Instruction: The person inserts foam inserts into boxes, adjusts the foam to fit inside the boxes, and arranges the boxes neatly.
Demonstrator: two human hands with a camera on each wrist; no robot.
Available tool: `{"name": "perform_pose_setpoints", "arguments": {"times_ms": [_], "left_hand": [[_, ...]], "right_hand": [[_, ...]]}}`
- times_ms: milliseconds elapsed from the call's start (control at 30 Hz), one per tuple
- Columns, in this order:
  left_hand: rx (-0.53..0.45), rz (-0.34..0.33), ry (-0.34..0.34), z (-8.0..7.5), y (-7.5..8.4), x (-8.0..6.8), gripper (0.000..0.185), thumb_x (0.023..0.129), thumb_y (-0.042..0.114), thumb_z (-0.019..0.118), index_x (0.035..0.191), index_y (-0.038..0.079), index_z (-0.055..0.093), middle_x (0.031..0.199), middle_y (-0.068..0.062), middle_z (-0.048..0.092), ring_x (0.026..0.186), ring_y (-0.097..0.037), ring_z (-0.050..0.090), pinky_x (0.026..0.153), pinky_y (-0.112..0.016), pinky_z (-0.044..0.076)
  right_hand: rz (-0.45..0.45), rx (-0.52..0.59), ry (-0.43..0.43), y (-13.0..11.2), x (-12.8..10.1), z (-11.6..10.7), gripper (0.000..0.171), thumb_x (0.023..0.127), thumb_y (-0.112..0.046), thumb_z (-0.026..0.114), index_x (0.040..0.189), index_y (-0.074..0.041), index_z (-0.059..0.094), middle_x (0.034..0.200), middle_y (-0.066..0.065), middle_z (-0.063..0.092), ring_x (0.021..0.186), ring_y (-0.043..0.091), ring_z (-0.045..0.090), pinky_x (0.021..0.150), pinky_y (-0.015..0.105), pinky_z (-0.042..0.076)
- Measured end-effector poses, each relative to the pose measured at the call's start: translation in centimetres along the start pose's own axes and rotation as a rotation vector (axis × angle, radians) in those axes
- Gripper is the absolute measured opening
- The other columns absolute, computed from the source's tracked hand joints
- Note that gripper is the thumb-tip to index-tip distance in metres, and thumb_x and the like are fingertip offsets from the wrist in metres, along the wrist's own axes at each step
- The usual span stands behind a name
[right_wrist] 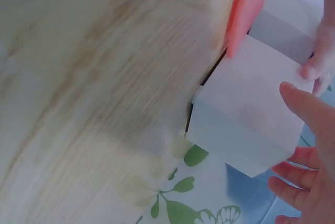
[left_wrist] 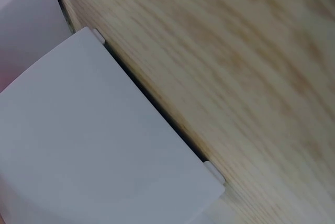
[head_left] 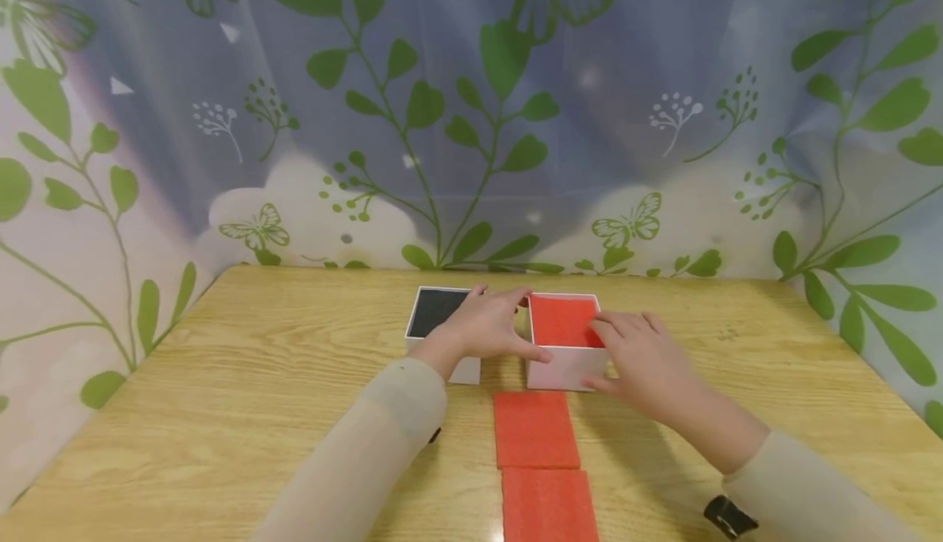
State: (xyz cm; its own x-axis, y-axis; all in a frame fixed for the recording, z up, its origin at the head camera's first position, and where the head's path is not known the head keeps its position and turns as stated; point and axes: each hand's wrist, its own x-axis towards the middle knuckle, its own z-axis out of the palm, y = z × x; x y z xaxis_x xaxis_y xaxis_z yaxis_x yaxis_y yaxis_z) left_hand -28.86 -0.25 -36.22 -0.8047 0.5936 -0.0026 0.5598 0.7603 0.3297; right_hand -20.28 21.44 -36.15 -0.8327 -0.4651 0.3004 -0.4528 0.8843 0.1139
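both hands sit at the pair of small white boxes near the far middle of the wooden table (head_left: 221,411). left hand (head_left: 486,325) lies across the gap between the two boxes, its palm over the right part of the black-lined box (head_left: 436,317), its fingers stretched toward the back edge of the red-lined box (head_left: 566,344) and its thumb laid along that box's front left rim; the fingers look fairly straight, resting on the boxes rather than wrapped round anything. right hand (head_left: 641,358) is at the red-lined box's right side, fingers loosely extended, their tips touching the right edge of the red foam inside and the thumb low against the front right corner; in the right wrist view the thumb (right_wrist: 309,111) and fingers flank the white wall of the box without closing tightly on it. so the red-lined box stands between the two hands, touched by both, and just beside the black-lined box on its left. nearer the person, two red foam squares (head_left: 536,430) lie flat on the table in a line, one behind the other, the farther one just in front of the red-lined box. a leaf-and-butterfly curtain (head_left: 471,116) hangs behind the table.
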Motion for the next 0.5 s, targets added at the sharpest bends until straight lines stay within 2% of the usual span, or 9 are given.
{"name": "perform_pose_setpoints", "arguments": {"times_ms": [167,333,500], "left_hand": [[0.003,-0.01,-0.005,-0.1,0.2,0.0,0.102,0.069,0.068,0.066,0.147,0.013,0.029,0.132,0.005,0.052,0.119,-0.011,0.049,0.112,-0.043,0.006],[-0.004,-0.01,-0.003,-0.1,0.1,0.1,0.102,0.069,0.068,0.066,0.147,0.013,0.029,0.133,0.004,0.052,0.12,-0.011,0.048,0.112,-0.043,0.006],[-0.008,0.003,0.001,0.0,0.0,0.1,0.102,0.069,0.067,0.066,0.147,0.013,0.029,0.131,0.004,0.053,0.119,-0.01,0.049,0.112,-0.042,0.006]], "right_hand": [[-0.031,0.012,0.056,0.5,-0.7,-0.3,0.056,0.07,-0.034,0.081,0.109,0.001,0.06,0.119,0.019,0.056,0.109,0.037,0.052,0.095,0.058,0.036],[-0.061,0.003,0.066,0.3,-0.6,-0.1,0.054,0.071,-0.033,0.08,0.109,0.0,0.061,0.122,0.019,0.055,0.11,0.036,0.052,0.094,0.056,0.037],[-0.163,0.08,0.068,-1.0,0.3,0.3,0.051,0.074,-0.029,0.079,0.113,-0.002,0.06,0.117,0.013,0.058,0.107,0.031,0.053,0.094,0.05,0.04]]}}
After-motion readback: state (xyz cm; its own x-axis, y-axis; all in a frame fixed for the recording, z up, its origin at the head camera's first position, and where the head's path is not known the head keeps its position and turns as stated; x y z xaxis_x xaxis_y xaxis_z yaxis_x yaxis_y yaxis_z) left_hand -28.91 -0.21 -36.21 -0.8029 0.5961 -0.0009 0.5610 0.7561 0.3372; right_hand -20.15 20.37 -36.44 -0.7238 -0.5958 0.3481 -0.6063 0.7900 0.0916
